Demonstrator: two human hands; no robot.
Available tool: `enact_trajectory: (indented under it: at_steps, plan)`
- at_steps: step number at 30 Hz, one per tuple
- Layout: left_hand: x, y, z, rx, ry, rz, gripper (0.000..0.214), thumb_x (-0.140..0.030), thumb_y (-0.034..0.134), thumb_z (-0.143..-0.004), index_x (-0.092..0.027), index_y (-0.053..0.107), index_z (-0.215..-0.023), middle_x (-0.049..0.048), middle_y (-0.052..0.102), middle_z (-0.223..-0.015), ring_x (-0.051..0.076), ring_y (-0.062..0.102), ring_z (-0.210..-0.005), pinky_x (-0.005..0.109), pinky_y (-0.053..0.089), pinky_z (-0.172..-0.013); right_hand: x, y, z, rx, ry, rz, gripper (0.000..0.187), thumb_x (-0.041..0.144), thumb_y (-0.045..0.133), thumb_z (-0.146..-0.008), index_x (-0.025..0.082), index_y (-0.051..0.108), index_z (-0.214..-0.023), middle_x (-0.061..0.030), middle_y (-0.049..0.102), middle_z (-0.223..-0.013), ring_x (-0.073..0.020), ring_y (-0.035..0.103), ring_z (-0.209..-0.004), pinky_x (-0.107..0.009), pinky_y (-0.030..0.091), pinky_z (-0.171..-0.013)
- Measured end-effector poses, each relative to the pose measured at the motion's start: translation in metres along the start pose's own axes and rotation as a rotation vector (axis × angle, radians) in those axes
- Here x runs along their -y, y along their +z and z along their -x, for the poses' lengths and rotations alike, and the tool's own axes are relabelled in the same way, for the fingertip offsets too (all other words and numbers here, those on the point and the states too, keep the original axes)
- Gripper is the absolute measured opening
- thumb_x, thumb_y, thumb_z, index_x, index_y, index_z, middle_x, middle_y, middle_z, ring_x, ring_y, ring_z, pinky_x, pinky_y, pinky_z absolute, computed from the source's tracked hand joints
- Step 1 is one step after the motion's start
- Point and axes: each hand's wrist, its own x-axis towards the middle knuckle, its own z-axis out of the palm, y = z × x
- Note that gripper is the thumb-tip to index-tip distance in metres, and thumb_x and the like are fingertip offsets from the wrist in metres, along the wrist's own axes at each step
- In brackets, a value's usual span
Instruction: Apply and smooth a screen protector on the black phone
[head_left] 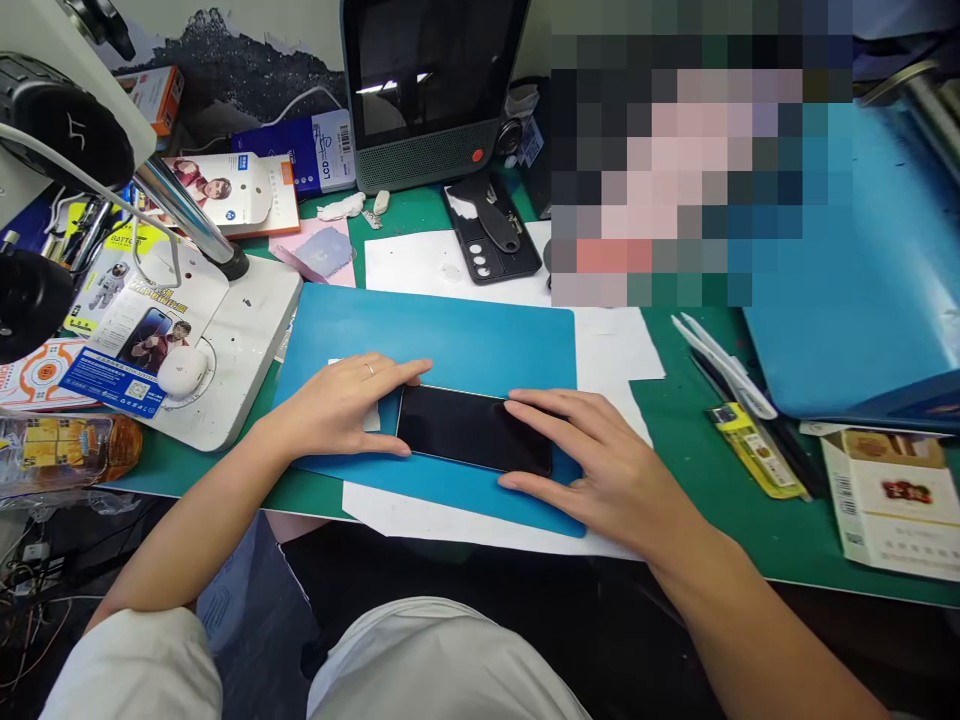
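A smartphone (469,428) with a dark screen lies face up across the blue mat (450,325). My left hand (352,405) grips its left end, thumb at the near edge and index finger along the far one. Around the right end are the fingers of my right hand (592,455), with the thumb on the near side and fingertips on the far edge. A small white piece (370,418) shows partly under my left hand; what it is, I cannot tell. Beyond the mat, a black phone case (491,235) with camera holes lies on white paper (405,260).
At the left stands a lamp base (259,300) with boxes and cards on it. A screen device (427,100) is at the back. White tweezers (727,365), a yellow packet (754,450) and a cigarette box (892,500) lie at the right. One back-right area is pixelated.
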Motion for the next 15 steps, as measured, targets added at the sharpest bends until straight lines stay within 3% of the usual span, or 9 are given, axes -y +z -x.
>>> enact_trajectory:
  at_steps: [15]
  plan:
    - [0.0028, 0.0009, -0.0012, -0.022, 0.02, 0.033, 0.072, -0.06, 0.076, -0.087, -0.022, 0.055, -0.145, 0.0134, 0.068, -0.131, 0.031, 0.064, -0.118, 0.042, 0.048, -0.099, 0.0005, 0.0007, -0.0005, -0.02, -0.019, 0.042, 0.069, 0.036, 0.076, -0.091, 0.024, 0.048, -0.153, -0.0144, 0.069, -0.13, -0.0332, 0.063, -0.118, -0.05, 0.058, -0.1]
